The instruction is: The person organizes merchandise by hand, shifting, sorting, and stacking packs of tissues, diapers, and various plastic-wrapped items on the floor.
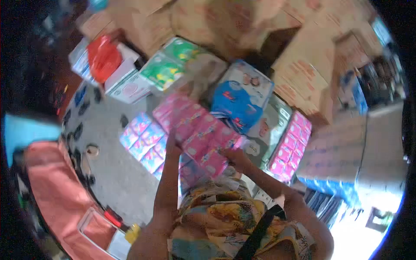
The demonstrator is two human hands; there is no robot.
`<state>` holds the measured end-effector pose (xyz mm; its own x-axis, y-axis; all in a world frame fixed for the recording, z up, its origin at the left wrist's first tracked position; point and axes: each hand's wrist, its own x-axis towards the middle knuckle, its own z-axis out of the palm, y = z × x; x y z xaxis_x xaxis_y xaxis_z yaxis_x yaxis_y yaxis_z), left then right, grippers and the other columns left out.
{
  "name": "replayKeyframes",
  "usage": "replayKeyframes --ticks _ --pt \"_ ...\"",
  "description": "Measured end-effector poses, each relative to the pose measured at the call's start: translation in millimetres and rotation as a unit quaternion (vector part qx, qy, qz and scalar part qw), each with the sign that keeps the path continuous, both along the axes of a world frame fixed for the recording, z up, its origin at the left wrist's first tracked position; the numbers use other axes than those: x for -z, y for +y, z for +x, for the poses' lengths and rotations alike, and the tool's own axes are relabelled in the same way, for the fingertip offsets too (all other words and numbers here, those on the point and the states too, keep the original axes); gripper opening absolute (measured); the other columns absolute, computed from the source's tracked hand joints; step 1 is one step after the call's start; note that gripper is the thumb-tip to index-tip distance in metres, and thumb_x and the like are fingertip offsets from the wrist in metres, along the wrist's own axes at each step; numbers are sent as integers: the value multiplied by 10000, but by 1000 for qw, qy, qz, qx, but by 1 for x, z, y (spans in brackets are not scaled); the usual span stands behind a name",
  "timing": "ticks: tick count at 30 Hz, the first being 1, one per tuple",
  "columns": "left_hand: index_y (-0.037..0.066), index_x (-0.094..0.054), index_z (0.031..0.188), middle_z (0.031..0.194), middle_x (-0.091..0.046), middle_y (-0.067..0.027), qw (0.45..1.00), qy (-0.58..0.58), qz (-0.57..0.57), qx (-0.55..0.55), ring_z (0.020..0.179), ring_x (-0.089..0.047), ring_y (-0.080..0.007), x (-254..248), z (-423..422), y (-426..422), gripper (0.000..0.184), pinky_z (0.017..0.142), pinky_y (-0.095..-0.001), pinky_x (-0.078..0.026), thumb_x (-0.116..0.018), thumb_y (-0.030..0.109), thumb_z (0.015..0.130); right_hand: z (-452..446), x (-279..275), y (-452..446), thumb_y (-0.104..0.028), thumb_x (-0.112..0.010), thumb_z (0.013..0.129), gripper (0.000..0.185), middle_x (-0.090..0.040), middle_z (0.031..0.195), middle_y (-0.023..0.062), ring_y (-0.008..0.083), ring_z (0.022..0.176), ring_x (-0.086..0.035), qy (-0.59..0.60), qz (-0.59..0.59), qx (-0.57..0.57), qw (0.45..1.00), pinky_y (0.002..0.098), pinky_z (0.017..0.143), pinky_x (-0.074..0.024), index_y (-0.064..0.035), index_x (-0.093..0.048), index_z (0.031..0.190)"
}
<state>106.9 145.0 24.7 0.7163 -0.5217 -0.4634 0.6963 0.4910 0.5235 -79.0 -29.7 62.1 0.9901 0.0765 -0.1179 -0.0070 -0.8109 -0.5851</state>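
Both my hands are on a pink multi-pack of small wrapped packets [201, 134], held in front of my body and slightly blurred. My left hand [174, 143] grips its near left edge, and my right hand [235, 158] has the near right end; the fingertips are partly hidden. Behind and below it, to the left, is a blue-and-pink multi-pack [145, 139]. Just beyond the held bundle lies a blue-and-white package [242, 95]. Another pink multi-pack [291, 146] is on the right, beside a pale grey-green package [274, 125].
Large cardboard boxes [303, 71] are stacked along the far side. Green-and-white packages [167, 69] and a white carton [130, 84] with a red plastic bag [104, 58] stand at the left back. Several shoes [84, 160] lie on the grey floor [115, 173] near a salmon-coloured cover [58, 186].
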Motion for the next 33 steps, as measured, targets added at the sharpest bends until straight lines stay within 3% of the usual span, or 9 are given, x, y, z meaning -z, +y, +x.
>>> replayKeyframes --ticks 4,6,9,13,19,21,23,25,33 --pt "38 -382 1120 1059 -476 -97 985 -147 87 -2 983 -457 -249 16 -10 20 433 803 -390 -416 -485 285 780 -16 -3 -2 -79 -626 630 492 -558 928 96 174 772 -555 49 -47 6 998 293 669 -443 -84 -451 1090" --pt "36 -390 1115 1070 -475 -89 996 77 -47 -3 985 -455 -258 -24 -14 13 437 815 -408 -403 -493 287 773 -28 17 -8 -133 -636 659 416 -566 872 58 138 759 -535 249 465 290 798 269 658 -426 -73 -484 1042" --pt "42 -389 1118 1098 -460 -88 998 17 -60 1 978 -462 -258 -61 -18 -6 442 820 -446 -385 -497 291 769 -38 -78 -9 -184 -635 680 382 -551 855 23 105 779 -501 57 577 301 757 257 668 -414 -70 -493 1016" --pt "81 -373 1144 1132 -428 -85 993 -20 -72 87 1047 -401 -265 -83 -19 -53 409 868 -450 -332 -481 238 783 -70 -14 -9 -171 -626 689 355 -546 906 31 125 834 -499 30 585 327 741 269 680 -418 -79 -497 1006" --pt "56 -444 1056 1014 -492 -50 969 -154 -1 191 944 -464 -194 -95 -84 -167 440 825 -367 -372 -618 104 655 -150 32 -29 -137 -580 728 246 -539 904 43 171 817 -517 94 728 391 555 292 681 -444 -68 -504 951" --pt "54 -437 1057 1004 -495 -46 947 -142 -24 288 928 -470 -185 -86 -115 -203 460 811 -358 -379 -630 114 645 -186 67 -36 -148 -575 733 228 -535 880 48 182 789 -518 186 757 473 410 299 677 -451 -64 -501 932" --pt "54 -435 1055 992 -499 -39 939 -92 36 329 913 -476 -178 -54 -146 -236 465 794 -352 -387 -638 119 641 -236 100 -29 -153 -575 733 228 -531 888 56 188 790 -518 90 730 428 525 306 680 -452 -67 -502 931" --pt "96 -455 1053 1024 -490 -47 914 -40 18 404 981 -433 -238 -43 -177 -266 472 829 -420 -349 -654 121 625 -251 64 -32 -163 -572 737 220 -522 896 66 197 794 -519 63 797 513 313 328 673 -460 -76 -499 926" --pt "50 -491 983 918 -538 -29 880 -41 -21 472 827 -515 -146 -16 -248 -351 364 722 -310 -428 -633 166 668 -302 60 -58 -238 -615 703 282 -522 833 30 169 783 -511 -62 756 563 326 295 682 -439 -91 -511 920"
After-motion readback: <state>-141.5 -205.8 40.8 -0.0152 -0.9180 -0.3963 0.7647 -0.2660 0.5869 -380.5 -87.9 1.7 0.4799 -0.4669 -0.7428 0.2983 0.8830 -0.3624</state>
